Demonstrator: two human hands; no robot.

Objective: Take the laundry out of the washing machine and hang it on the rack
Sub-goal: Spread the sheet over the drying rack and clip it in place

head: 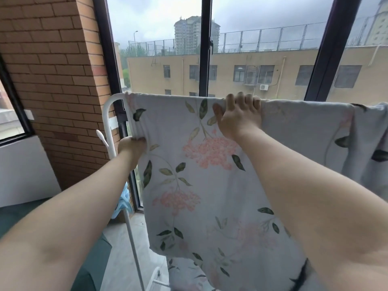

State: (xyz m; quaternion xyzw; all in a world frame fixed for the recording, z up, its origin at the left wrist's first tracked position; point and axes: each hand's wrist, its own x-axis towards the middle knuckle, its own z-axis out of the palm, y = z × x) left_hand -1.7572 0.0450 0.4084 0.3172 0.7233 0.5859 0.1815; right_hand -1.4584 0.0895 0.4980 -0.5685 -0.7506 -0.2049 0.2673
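A pale blue floral sheet point(189, 206) with pink blossoms and green leaves hangs draped over the top bar of a white drying rack point(109, 110). My left hand point(132, 148) pinches the sheet's left edge, a little below the bar. My right hand point(237, 116) lies over the top of the bar on the sheet, fingers curled over the far side. The sheet runs on to the right along the bar, where it bunches in folds point(365, 143). The washing machine is not in view.
A brick pillar point(58, 80) stands left of the rack, dark-framed windows point(204, 49) right behind it. A white hook point(101, 137) sticks out from the rack's post. Something light blue point(123, 200) hangs low behind the post. A dark green surface point(90, 259) lies at lower left.
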